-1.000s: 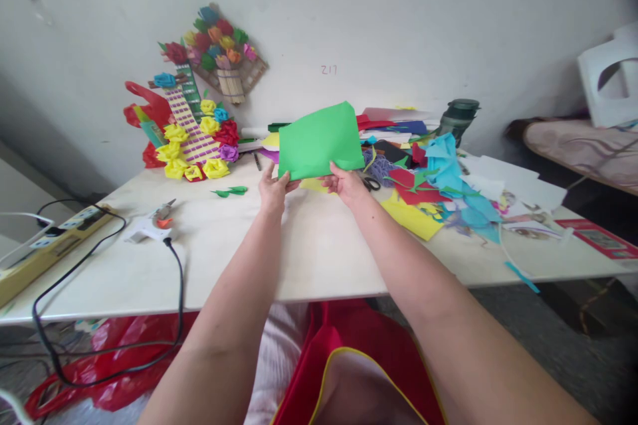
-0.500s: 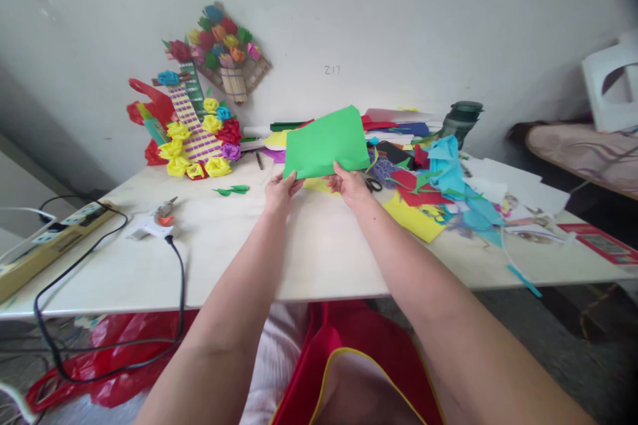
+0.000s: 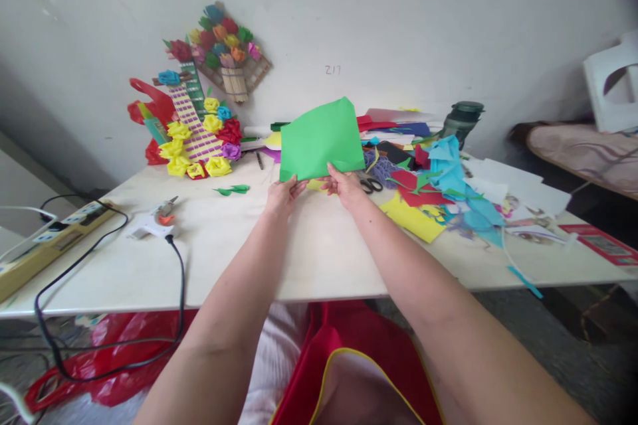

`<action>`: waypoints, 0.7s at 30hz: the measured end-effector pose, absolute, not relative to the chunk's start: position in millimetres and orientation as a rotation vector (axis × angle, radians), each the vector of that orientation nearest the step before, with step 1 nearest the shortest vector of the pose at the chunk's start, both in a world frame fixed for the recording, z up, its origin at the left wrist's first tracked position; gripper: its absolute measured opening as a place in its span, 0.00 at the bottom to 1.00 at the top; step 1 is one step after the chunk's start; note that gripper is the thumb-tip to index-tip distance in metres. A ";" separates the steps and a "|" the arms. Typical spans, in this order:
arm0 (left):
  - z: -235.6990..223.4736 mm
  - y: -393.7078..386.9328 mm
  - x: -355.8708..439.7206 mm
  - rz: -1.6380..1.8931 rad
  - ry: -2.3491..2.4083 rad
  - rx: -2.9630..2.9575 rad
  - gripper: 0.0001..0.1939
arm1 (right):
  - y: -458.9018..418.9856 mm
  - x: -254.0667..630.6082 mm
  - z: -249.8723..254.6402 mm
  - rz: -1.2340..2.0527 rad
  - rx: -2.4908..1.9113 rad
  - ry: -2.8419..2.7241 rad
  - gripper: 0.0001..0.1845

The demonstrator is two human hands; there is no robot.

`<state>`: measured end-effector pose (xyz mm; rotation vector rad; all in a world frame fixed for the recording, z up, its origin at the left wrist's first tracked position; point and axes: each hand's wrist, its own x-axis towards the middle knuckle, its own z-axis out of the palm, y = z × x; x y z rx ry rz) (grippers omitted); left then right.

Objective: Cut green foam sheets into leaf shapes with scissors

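Note:
A green sheet of paper [image 3: 319,138] stands almost upright above the middle of the white table [image 3: 309,252]. My left hand [image 3: 283,195] pinches its lower left corner. My right hand [image 3: 347,187] pinches its lower edge a little to the right. Both hands are closed on the sheet and hover just over the tabletop. Black-handled scissors [image 3: 369,183] lie right beside my right hand.
A heap of coloured paper scraps [image 3: 438,186] covers the table's right half. Paper-flower crafts [image 3: 197,136] lean on the wall at the back left. A glue gun [image 3: 152,224] with a black cord and a power strip [image 3: 47,246] lie at the left. A dark bottle [image 3: 459,118] stands at the back.
The green sheet was lowered a little, then tipped back up and shifted slightly left. Both hands have kept their grip on its lower edge.

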<state>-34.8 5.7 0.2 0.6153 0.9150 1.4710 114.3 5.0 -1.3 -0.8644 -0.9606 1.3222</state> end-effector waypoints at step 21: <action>-14.1 7.2 -16.1 1.764 0.949 1.081 0.11 | -7.4 90.5 5.8 1.381 -0.957 -0.808 0.05</action>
